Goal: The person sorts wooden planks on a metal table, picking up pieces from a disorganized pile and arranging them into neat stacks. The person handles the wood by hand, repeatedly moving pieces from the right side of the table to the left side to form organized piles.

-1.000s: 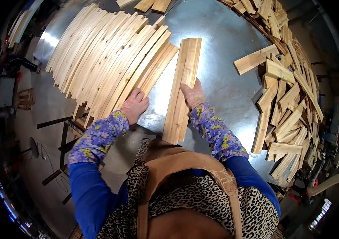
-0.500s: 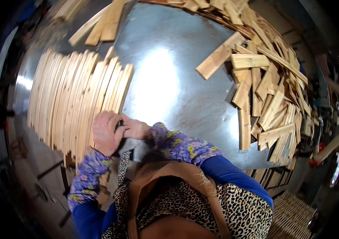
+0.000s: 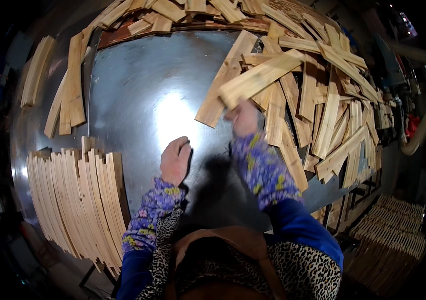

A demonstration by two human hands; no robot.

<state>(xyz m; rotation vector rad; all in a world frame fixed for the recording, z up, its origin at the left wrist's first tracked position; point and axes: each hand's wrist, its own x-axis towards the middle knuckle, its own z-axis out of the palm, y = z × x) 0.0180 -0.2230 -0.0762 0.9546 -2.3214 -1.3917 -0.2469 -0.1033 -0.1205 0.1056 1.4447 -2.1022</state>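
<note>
My right hand, smeared by motion, grips the near end of a flat pale wooden board at the edge of the loose pile. The board slants up to the right, over other boards. Above the bare metal tabletop, my left hand has its fingers curled together, with nothing visible in it. To its left stands a tight row of wooden boards, set on edge side by side. Another flat board lies on the metal just left of the gripped one.
A jumbled pile of boards covers the table's right side, and more boards lie along the far edge. At far left are a few loose boards and a small stack. Stacked wood stands beyond the table at lower right.
My hands have parted from the near right end of the row. The right has moved to the pile and taken hold of a board; the left is now over bare metal. The view has shifted right.
</note>
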